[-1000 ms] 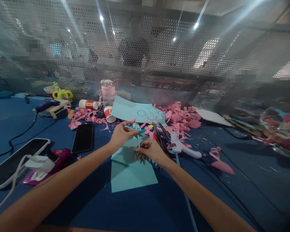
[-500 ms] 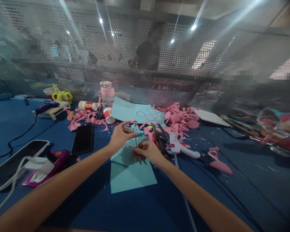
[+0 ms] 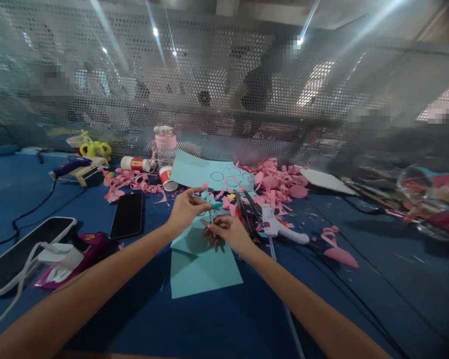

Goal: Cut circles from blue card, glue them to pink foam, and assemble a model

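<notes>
A thin stick with a small pink tip stands nearly upright between my hands. A narrow teal paper piece sticks out to the right at its upper part. My left hand is closed, pinching at the upper part of the stick and the teal piece. Lower down, my right hand is closed with fingertips around the stick's lower part. Exactly what each fingertip touches is partly hidden. Beneath both hands lie light-blue paper sheets.
Behind my hands lies a blue sheet with drawn circles, beside pink paper scraps. Scissors and a white glue gun are to the right. Phones, a purple pouch, paper cups and a bottle are leftward.
My right hand has shifted very slightly up along the stick. My left hand keeps its pinch almost in place. Behind the perforated screen, a person has moved to the right.
</notes>
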Demonstrator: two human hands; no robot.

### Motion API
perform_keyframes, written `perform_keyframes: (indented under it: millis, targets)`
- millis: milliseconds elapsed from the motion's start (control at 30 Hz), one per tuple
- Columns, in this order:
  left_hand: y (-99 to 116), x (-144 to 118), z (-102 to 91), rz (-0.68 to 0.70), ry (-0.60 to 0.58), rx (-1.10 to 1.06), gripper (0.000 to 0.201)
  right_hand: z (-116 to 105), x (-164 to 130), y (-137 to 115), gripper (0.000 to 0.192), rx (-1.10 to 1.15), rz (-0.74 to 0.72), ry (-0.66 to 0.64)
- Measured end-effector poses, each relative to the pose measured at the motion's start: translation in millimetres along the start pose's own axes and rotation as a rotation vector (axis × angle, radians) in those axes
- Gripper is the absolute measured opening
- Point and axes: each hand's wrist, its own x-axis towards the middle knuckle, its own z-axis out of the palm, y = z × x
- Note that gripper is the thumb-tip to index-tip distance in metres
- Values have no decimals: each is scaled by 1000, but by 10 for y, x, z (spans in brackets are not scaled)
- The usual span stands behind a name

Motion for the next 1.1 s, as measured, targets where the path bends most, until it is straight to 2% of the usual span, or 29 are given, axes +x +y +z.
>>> perform_keyframes:
  millis: [167, 267, 333, 433, 467, 533, 600, 833, 933, 1100]
  targets:
    - [-11, 18, -10, 4, -50, -41, 61, -8, 2, -12, 31, 18, -39, 32]
    - [-22, 29, -56, 85, -54, 108, 55, -42, 5, -39, 32, 53, -69, 118]
    - [-14, 28, -97, 258, -24, 352, 48, -72, 6, -47, 32, 89, -86, 179]
    - [29, 0, -135, 597, 9, 746, 44, -108, 5, -43, 32, 130, -104, 234]
    - [48, -16, -134, 678, 9, 839, 44, -115, 4, -41, 31, 135, -112, 243]
    - [83, -54, -113, 747, -8, 937, 44, -122, 2, -39, 30, 140, -127, 250]
    - [101, -87, -78, 712, -28, 953, 46, -120, 1, -39, 30, 141, -136, 249]
    - [52, -110, -3, 376, -11, 823, 51, -91, 17, -12, 28, 124, -153, 214]
    - [29, -102, 6, 312, 27, 800, 47, -69, 30, 9, 29, 112, -160, 178]
    - [-8, -67, -5, 270, 27, 663, 34, -24, 40, 26, 28, 70, -161, 140]
